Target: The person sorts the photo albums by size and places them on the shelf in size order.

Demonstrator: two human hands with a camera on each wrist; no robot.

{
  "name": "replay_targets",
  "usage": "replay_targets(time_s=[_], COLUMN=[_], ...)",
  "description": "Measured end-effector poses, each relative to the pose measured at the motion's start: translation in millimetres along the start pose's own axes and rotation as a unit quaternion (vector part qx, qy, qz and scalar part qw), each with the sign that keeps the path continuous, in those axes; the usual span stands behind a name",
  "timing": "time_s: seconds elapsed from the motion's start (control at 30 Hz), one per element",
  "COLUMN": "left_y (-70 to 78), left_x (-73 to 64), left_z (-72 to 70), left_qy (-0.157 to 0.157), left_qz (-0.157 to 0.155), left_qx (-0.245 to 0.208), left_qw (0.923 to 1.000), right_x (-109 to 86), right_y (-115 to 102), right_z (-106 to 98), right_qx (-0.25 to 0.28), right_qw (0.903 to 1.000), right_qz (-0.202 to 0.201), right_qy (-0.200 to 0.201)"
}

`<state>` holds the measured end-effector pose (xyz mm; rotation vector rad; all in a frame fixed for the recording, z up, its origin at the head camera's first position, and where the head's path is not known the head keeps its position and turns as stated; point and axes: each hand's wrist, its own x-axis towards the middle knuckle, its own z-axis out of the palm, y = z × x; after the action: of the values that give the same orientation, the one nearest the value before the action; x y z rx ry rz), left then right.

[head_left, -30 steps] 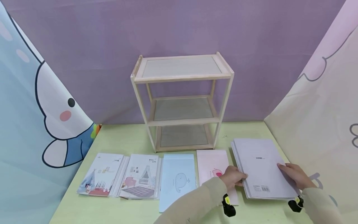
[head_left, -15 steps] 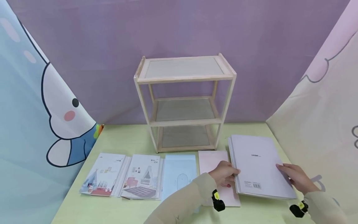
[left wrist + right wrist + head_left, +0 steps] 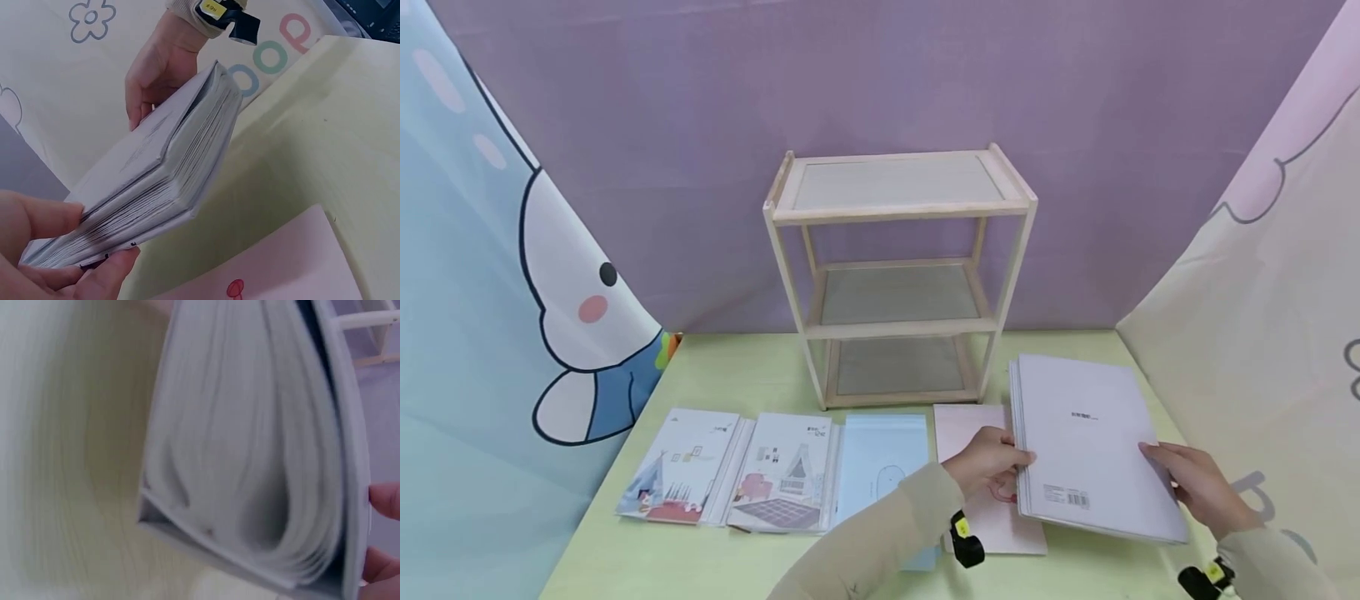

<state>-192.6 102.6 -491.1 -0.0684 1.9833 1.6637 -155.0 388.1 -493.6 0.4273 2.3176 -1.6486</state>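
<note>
A thick album with a plain pale cover and a small barcode is held off the table at the right, tilted. My left hand grips its left edge, thumb on the cover and fingers beneath, as the left wrist view shows. At the right edge my right hand holds it, thumb on top. Bulging pages between its stiff covers fill the right wrist view. Partly under the album and left arm lies a pink booklet with a red drawing.
Left of the pink booklet lie a blue booklet and two albums with illustrated covers, the tent-and-chair album and the tent album. A three-tier wooden shelf stands behind them. Printed cloths hang on both sides.
Both hands have raised the album and brought it slightly leftward, so it overlaps the pink booklet more. The left forearm now covers part of the blue booklet.
</note>
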Motion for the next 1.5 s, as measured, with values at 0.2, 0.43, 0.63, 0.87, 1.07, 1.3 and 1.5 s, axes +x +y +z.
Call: replay_targets(time_s=[0.2,0.43,0.63,0.87,1.07,1.3,1.5], left_y=[1.8,1.4,-0.2,-1.5,-1.3,-1.3,-6.1], left_x=[-8.7,-17.6,-24.8,-35.9,-43.7,-51.4,-57.3], left_z=[-11.8,-25.4,-31.4,-32.4,-33.4,-45.4,-65.1], left_qy=[-0.018,-0.048,-0.038,-0.043,-0.046,-0.067,-0.077], left_qz=[0.008,0.025,0.033,0.041,0.047,0.055,0.053], left_qx=[0.001,-0.019,-0.014,-0.014,-0.023,-0.019,-0.012], left_qw=[0.9998,0.9984,0.9986,0.9981,0.9975,0.9960,0.9956], right_x=[-11.5,-24.9,-34.6,-44.1,-50.2,-53.0,-52.1], right_y=[-4.0,-10.1,-15.2,-19.0,-25.8,-28.8,-33.5], right_z=[6.3,12.2,15.8,16.7,17.9,22.9,34.0], right_qx=[0.038,0.109,0.125,0.084,0.090,0.101,0.143], right_qw=[0.9992,0.9937,0.9919,0.9962,0.9956,0.9949,0.9889], right_qz=[0.008,-0.001,-0.005,-0.005,-0.010,-0.010,-0.031], right_qy=[0.009,0.027,0.022,0.021,0.022,0.002,-0.026])
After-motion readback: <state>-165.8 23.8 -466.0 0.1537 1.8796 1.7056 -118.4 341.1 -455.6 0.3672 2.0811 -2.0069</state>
